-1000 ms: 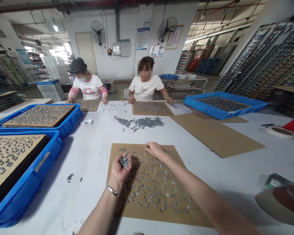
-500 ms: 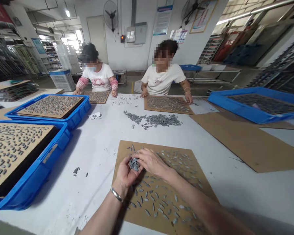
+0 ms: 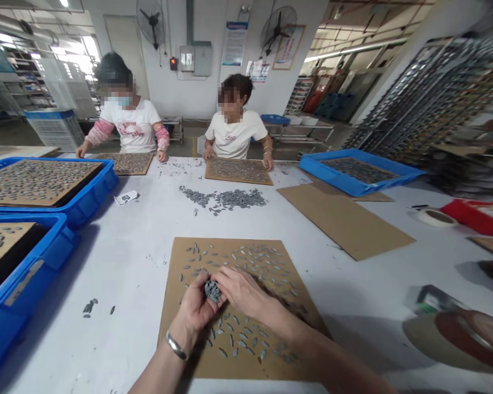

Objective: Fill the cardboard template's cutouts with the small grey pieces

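A brown cardboard sheet [image 3: 189, 350] lies on the white table in front of me, dotted with several small grey pieces [image 3: 246, 257]. My left hand [image 3: 195, 309] is cupped above the sheet and holds a little heap of the same grey pieces [image 3: 212, 291]. My right hand [image 3: 242, 293] reaches across to that heap, its fingertips pinched at it. A metal bangle [image 3: 176, 346] sits on my left wrist.
A loose pile of grey pieces [image 3: 230, 198] lies mid-table. Two blue crates [image 3: 88, 200] with filled cardboard sheets stand at left, another blue crate [image 3: 353, 186] at right beside bare cardboard [image 3: 345, 219]. Two people sit opposite at their own sheets. A tape roll [image 3: 435, 217] lies far right.
My right hand left the sheet's far edge and came back to the heap in my left hand. The view swung left, then right again.
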Tool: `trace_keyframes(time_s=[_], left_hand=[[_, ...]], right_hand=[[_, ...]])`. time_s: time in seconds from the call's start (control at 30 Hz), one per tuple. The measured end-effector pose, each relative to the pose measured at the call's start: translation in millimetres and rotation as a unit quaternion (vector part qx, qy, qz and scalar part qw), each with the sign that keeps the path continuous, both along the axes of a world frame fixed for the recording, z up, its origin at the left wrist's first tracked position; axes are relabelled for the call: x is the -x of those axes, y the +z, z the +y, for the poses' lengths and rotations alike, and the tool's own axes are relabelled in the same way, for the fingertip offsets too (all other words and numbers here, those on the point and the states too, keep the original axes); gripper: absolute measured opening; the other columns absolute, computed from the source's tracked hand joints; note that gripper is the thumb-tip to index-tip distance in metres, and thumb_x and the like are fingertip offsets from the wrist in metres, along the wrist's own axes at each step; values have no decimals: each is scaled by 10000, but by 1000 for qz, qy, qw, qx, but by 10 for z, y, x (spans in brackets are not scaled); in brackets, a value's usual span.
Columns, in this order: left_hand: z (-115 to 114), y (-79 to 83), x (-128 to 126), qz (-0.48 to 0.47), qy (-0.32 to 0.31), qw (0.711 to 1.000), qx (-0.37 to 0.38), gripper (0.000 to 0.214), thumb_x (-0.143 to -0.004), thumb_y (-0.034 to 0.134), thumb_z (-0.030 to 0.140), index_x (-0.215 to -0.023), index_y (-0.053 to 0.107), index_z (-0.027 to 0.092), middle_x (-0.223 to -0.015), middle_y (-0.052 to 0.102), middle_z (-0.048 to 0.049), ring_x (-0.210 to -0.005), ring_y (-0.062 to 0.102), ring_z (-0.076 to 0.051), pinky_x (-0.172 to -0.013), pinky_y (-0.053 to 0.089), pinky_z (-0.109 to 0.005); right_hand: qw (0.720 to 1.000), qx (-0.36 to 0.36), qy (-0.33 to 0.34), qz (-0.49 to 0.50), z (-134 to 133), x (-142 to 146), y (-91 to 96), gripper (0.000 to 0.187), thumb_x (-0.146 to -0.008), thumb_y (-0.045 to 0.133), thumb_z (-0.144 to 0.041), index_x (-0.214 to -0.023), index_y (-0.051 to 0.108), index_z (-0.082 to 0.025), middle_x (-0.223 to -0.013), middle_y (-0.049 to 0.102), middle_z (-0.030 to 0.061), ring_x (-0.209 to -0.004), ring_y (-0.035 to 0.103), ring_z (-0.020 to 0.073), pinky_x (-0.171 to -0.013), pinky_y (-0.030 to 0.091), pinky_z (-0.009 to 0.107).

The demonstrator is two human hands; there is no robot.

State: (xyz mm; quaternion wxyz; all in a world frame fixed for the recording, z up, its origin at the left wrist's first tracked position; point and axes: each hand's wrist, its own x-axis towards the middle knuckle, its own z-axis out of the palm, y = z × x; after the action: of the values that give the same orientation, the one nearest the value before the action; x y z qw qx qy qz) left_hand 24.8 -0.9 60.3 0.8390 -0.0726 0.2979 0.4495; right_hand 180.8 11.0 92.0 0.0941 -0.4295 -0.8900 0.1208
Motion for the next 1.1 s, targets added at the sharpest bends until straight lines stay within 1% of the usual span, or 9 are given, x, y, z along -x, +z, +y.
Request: trace_keyframes(time_s=[0.13,0.3,0.5,0.6,0.7,0.77,0.83,1.0,1.1], left_hand=[[-26,-14,-46,-11,-19,1000,10,138,-996,534,174,-883,602,135,-798,728,-72,-719,734,-175,-714,628,-319],[-35,5,-75,10,-23,1000,6,119,-990,538,148,-893,604,130,-791,722,-63,-697,729,-166,-680,633,-307],[-73,71,-127,74,-12,997,-9,120,-988,551,104,-913,644,98,-803,725,-81,-653,712,-152,-619,611,-260],[-112,81,-139,120,7,992,-36,130,-953,589,53,-853,653,107,-769,712,-58,-625,691,-134,-602,596,-241],[-139,60,-123,152,-10,984,-89,142,-917,652,62,-787,653,120,-640,649,-12,-516,611,-94,-521,523,-186],[-145,39,-105,165,-31,978,-125,131,-900,696,103,-776,658,121,-581,609,4,-456,544,-69,-465,443,-152],[-147,17,-95,171,-37,973,-149,143,-872,746,149,-763,656,123,-559,592,8,-438,510,-56,-453,401,-143],[-158,-13,-122,159,-12,975,-156,228,-753,865,219,-760,656,128,-588,608,1,-488,534,-63,-490,402,-150],[-154,-19,-134,154,-5,975,-163,266,-704,894,241,-778,669,119,-597,612,2,-496,527,-59,-503,409,-152]], right_hand=[[1000,-8,-20,2,-93,-55,-1,168,-983,526,-110,-1014,665,-198,-998,680,64,-885,645,200,-773,479,310],[997,-24,-62,43,-139,-81,-63,153,-948,539,-109,-1006,648,-199,-1008,687,60,-889,652,196,-795,481,313],[992,10,-83,91,-138,-88,-31,158,-884,560,-89,-968,618,-211,-961,689,29,-860,633,179,-775,458,290],[993,14,-85,81,-132,-112,-8,139,-892,546,-100,-946,612,-210,-948,681,31,-834,623,179,-755,444,293],[993,10,-86,85,-132,-149,1,144,-898,543,-102,-950,624,-210,-956,680,36,-837,623,179,-760,446,290],[989,23,-82,119,-130,-171,5,144,-899,562,-104,-944,643,-214,-946,691,31,-851,633,176,-765,455,280],[981,50,-81,169,-122,-187,8,137,-905,589,-117,-931,673,-223,-927,712,21,-863,649,172,-773,468,271],[958,106,-113,243,-60,-215,1,153,-885,618,-129,-909,734,-226,-908,759,22,-842,685,175,-785,505,284],[950,139,-105,259,-12,-231,8,151,-868,624,-153,-912,753,-217,-928,765,37,-848,696,184,-763,518,284]])
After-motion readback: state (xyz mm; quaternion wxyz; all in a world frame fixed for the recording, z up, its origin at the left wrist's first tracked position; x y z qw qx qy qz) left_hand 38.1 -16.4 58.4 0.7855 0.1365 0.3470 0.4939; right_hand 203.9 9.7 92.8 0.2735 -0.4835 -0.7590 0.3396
